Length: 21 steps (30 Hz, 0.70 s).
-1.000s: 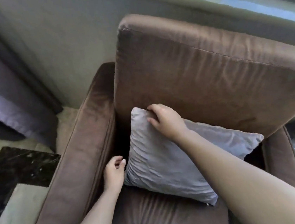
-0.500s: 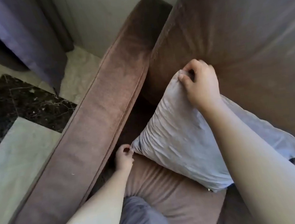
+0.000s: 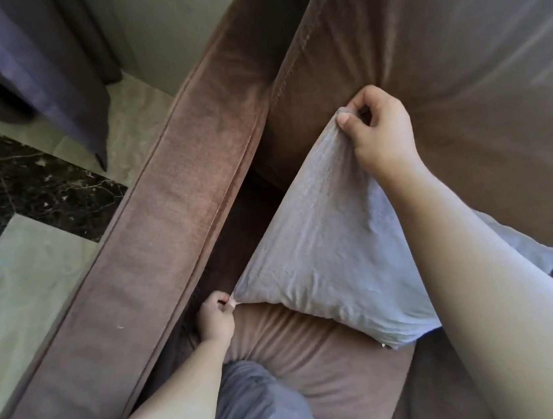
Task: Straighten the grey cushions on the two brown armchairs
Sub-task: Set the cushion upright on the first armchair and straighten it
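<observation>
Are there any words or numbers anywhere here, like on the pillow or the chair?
None: no words, numbers or labels can be read anywhere.
The grey cushion is plain fabric, with no tag in view.
The brown armchair shows only stitched seams.
The dark curtain and the marble floor carry no writing.

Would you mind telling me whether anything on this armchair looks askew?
Yes: the grey cushion sits cocked on a corner against the backrest, stretched between the right hand and left hand, and its cover is creased.
</observation>
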Tool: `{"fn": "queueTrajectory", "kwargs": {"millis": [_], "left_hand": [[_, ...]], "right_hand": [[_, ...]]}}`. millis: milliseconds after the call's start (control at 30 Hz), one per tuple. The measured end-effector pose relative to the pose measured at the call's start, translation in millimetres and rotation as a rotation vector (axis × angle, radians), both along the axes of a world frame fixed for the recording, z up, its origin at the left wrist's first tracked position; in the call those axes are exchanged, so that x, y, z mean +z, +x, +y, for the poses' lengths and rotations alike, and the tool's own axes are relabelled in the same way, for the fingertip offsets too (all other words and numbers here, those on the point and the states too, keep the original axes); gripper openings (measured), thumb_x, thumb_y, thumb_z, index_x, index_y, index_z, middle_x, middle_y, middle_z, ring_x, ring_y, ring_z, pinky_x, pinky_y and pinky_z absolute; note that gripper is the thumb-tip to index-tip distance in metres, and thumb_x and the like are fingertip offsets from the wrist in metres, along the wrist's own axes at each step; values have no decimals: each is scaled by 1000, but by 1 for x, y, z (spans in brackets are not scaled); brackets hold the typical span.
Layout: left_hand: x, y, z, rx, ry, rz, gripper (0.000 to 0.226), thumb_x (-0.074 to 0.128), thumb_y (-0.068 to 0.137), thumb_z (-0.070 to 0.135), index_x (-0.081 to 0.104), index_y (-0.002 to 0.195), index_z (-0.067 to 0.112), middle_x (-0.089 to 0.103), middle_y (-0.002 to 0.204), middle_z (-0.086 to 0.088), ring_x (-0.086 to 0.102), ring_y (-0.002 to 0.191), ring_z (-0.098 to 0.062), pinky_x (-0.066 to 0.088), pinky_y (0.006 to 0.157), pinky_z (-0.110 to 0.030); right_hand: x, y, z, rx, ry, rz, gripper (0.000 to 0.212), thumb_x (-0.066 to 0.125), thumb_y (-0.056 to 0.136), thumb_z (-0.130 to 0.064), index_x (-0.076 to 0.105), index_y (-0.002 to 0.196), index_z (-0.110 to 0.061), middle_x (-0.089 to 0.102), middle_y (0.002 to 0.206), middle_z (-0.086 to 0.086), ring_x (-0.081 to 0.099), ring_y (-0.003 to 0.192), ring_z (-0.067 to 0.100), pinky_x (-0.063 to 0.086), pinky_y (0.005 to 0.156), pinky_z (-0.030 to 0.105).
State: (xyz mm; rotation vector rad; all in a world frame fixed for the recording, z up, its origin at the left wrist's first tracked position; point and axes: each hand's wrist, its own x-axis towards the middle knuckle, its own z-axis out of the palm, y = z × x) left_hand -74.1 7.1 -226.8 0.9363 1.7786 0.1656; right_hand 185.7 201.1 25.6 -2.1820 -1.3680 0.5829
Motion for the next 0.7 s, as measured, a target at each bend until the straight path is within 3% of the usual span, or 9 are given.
{"fn": "queueTrajectory", "kwargs": {"millis": [100, 267, 400, 467, 567, 700], "left_hand": [[0, -2, 1, -46, 5, -3, 12, 66, 88, -4, 62, 80, 5, 54, 63, -6, 50, 64, -25, 30, 52, -30], [-6, -1, 8, -44, -45, -7, 11, 66, 90, -1, 62, 81, 4, 51, 61, -2, 50, 65, -26, 30, 56, -31], [-12, 1, 9, -54, -33, -8, 18, 66, 90, 1, 57, 76, 8, 49, 57, 1, 45, 55, -18, 28, 50, -26], [-12, 3, 8, -42, -35, 11, 17, 66, 90, 0, 57, 77, 8, 55, 61, -5, 50, 60, -24, 29, 52, -29], [-9, 3, 10, -11, -60, 11, 8, 70, 88, 3, 65, 82, -1, 69, 79, -25, 63, 74, -35, 35, 62, -31], [2, -1, 26, 46, -199, -85, 10, 70, 88, 1, 66, 92, -7, 67, 87, -29, 65, 78, -37, 40, 69, -33]], "right_hand": [[-2, 1, 1, -29, 12, 22, 13, 65, 87, -26, 57, 78, -21, 52, 66, -13, 42, 55, -1, 35, 52, 13], [-6, -3, 6, -85, 41, 23, 16, 67, 85, -25, 57, 74, -21, 49, 60, -12, 42, 50, -3, 33, 50, 13], [-8, -3, 5, -77, 28, -3, 15, 69, 84, -28, 60, 73, -22, 52, 59, -14, 46, 53, -5, 35, 55, 17], [-9, -9, 0, -68, 55, -47, 15, 68, 85, -30, 61, 75, -20, 58, 66, -12, 52, 64, -1, 40, 62, 23], [-8, -19, -8, -48, 77, -114, 16, 66, 86, -30, 62, 79, -17, 65, 77, -4, 59, 82, 19, 47, 74, 36], [4, -18, -16, 14, 33, -93, 12, 67, 87, -29, 65, 83, -17, 66, 82, -5, 59, 88, 17, 50, 79, 39]]}}
